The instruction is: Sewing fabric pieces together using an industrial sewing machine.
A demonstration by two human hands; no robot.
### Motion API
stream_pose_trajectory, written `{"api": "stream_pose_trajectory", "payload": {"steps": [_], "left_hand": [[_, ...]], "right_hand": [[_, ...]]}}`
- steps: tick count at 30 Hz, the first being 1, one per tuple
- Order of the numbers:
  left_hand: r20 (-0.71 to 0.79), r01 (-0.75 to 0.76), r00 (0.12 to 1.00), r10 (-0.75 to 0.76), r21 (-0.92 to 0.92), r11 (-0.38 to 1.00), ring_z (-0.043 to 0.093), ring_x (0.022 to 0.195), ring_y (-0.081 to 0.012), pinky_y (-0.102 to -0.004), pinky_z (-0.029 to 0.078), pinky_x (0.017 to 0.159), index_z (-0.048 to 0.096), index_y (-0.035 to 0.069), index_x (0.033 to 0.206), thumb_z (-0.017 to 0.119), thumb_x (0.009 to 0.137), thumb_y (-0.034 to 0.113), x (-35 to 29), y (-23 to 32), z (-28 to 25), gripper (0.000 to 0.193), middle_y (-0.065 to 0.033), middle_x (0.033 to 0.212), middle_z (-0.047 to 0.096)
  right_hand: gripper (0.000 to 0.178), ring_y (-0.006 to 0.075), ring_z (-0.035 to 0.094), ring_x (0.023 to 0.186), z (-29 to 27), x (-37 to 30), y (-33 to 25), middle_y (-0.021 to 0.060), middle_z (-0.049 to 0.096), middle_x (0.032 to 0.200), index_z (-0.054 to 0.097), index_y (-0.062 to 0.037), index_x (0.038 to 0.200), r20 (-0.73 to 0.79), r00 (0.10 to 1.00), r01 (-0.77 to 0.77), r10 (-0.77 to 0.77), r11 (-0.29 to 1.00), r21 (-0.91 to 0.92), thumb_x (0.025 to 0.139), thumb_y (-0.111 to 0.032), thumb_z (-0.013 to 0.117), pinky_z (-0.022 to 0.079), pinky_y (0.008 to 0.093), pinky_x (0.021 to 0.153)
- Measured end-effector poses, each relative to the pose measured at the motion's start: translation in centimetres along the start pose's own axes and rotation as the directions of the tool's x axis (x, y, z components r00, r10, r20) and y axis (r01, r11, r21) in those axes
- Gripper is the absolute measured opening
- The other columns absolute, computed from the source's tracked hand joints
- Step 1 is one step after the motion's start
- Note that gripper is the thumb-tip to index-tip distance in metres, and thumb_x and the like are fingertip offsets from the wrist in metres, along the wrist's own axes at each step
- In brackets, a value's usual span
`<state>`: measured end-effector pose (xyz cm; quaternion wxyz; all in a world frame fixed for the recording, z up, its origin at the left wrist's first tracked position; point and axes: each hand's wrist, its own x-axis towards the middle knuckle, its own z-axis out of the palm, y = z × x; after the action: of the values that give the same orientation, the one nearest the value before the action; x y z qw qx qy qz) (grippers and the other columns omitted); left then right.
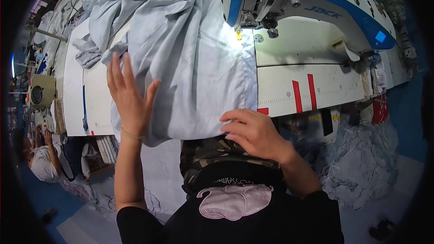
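Observation:
A large piece of pale blue-grey cloth spreads over the sewing table, bunched in folds at the far left and hanging over the near edge. My left hand is open over the cloth's left part, fingers spread and thumb apart. At the cloth's near right corner, my right hand has its fingers loosely bent and apart, their tips against the cloth; no firm grip shows. The cloth's right edge runs up to the lit needle area of a white and blue sewing machine, where a yellow part shows.
The white tabletop carries red tape strips right of the cloth. A heap of pale cloth lies below at the right. Far left, another person sits near a beige box-shaped device.

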<state>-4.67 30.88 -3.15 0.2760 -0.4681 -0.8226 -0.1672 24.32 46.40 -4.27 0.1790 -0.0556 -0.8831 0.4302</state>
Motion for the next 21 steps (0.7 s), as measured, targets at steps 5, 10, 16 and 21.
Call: {"api": "stream_pose_trajectory", "payload": {"steps": [5, 10, 16, 21], "left_hand": [[0.348, 0.155, 0.933, -0.094, -0.151, 0.976, 0.061, 0.108, -0.0458, -0.0495, 0.05, 0.09, 0.057, 0.002, 0.133, 0.069, 0.083, -0.002, -1.8, -3.1, -0.3, 0.051, -0.0235, 0.116, 0.064], [0.36, 0.233, 0.916, -0.176, -0.12, 0.965, 0.06, 0.106, -0.0468, -0.0495, 0.049, 0.088, 0.059, 0.0, 0.124, 0.063, 0.08, -0.008, -7.4, -3.2, -3.7, 0.045, -0.024, 0.113, 0.062], [0.26, 0.252, 0.954, -0.146, -0.438, 0.863, 0.068, 0.106, -0.0313, -0.038, 0.056, 0.089, 0.066, 0.002, 0.138, 0.066, 0.094, -0.008, -5.5, 3.0, -8.8, 0.044, -0.0166, 0.129, 0.065], [0.38, 0.031, 0.912, 0.153, -0.437, 0.899, 0.057, 0.134, -0.039, -0.0452, 0.048, 0.111, 0.064, 0.005, 0.143, 0.073, 0.096, 0.013, -5.3, 8.8, -4.8, 0.049, -0.021, 0.15, 0.057]], "right_hand": [[0.019, 0.0292, 0.072, 0.099, 0.5, -0.1, 0.1, 0.009, 0.071, 0.116, 0.074, -0.0027, 0.104, -0.04, 0.999, 0.011, -0.011, 1.0, 0.008, 0.085, -0.005, 0.079, 0.058, 0.0385, 0.084], [0.018, 0.0291, 0.071, 0.1, 0.5, -1.6, 0.0, 0.0118, 0.071, 0.115, 0.074, -0.0015, 0.106, -0.121, 0.993, 0.022, -0.009, 0.995, 0.101, 0.087, 0.0, 0.076, 0.058, 0.0368, 0.082], [0.019, 0.0191, 0.067, 0.099, 3.5, -8.4, 0.4, 0.0102, 0.066, 0.121, 0.074, -0.0006, 0.115, -0.448, 0.818, -0.258, 0.361, 0.926, 0.276, 0.099, 0.003, 0.065, 0.056, 0.0336, 0.084], [0.02, 0.0102, 0.061, 0.097, 7.0, -9.1, 5.4, 0.0066, 0.062, 0.125, 0.07, 0.0038, 0.118, -0.553, 0.615, -0.337, 0.563, 0.821, 0.461, 0.1, -0.005, 0.069, 0.051, 0.026, 0.08]]}}
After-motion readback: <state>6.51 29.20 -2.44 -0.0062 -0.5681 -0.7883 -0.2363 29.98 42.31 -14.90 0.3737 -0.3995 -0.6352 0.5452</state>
